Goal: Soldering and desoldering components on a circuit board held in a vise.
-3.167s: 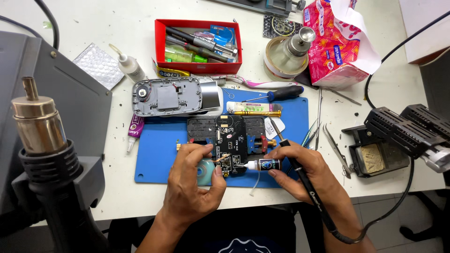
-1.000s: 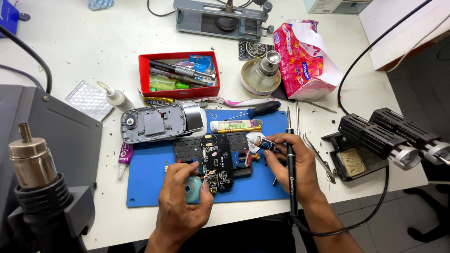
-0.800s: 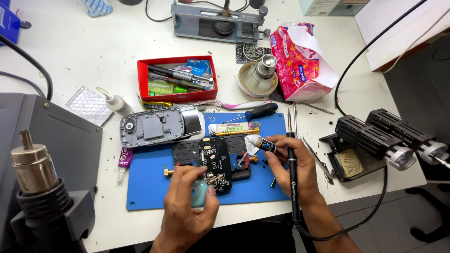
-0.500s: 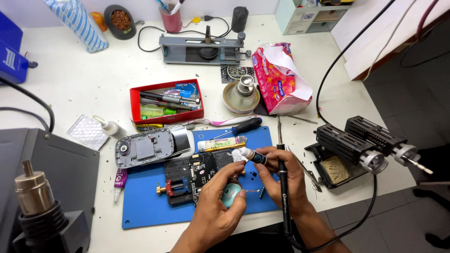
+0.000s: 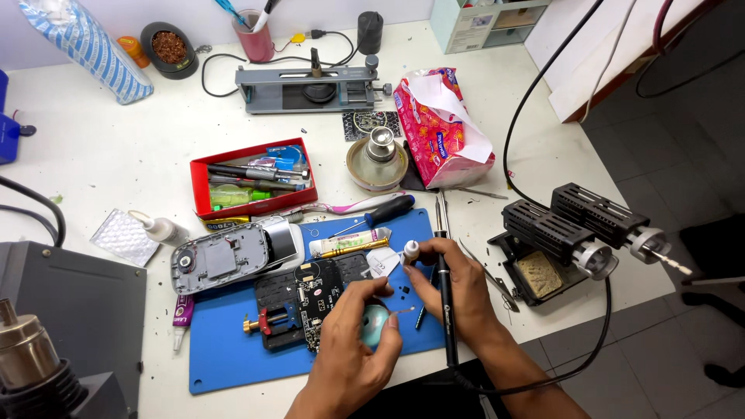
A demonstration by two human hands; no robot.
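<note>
Both hands shifted right on the mat [image 5: 233,349] since before; view pulled back too. One green-black board [image 5: 322,295] in a clamp at mat centre, just left of my hands. Left hand [image 5: 353,345] palm-down, fingers curled tight round one smooth teal spool [image 5: 375,324]. Right hand [image 5: 450,291] pinches one small white-capped bottle [image 5: 410,250] at fingertips, with one black iron [image 5: 446,310] lying over its back. One red tray [image 5: 252,177] behind the mat.

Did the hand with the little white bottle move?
Yes. The right hand carried the small white bottle up the blue mat, away from its near edge.
</note>
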